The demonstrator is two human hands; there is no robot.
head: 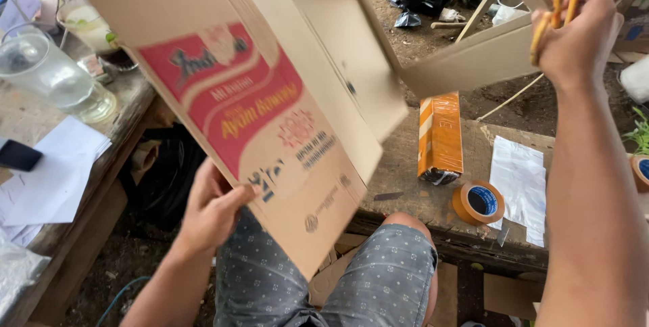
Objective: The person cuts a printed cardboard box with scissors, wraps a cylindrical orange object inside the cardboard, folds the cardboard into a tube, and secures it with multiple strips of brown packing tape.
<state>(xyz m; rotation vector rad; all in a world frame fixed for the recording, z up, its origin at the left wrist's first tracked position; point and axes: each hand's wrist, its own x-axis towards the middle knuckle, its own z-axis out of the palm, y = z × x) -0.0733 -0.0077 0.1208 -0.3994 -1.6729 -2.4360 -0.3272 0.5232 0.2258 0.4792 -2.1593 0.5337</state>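
Brown cardboard fills the middle of the view: a flattened box with a red printed panel, held up in the air above the person's lap, its long axis slanting from the upper left down to the lower right, where one corner points at the knees. The left hand grips its lower left edge, fingers clamped on the board with the thumb on the printed face. The right hand is raised at the upper right, fingers closed through the orange handles of a pair of scissors at the box's far flap. Below, on the wooden worktop, lie an orange wrapped packet, a roll of tape and a white sheet.
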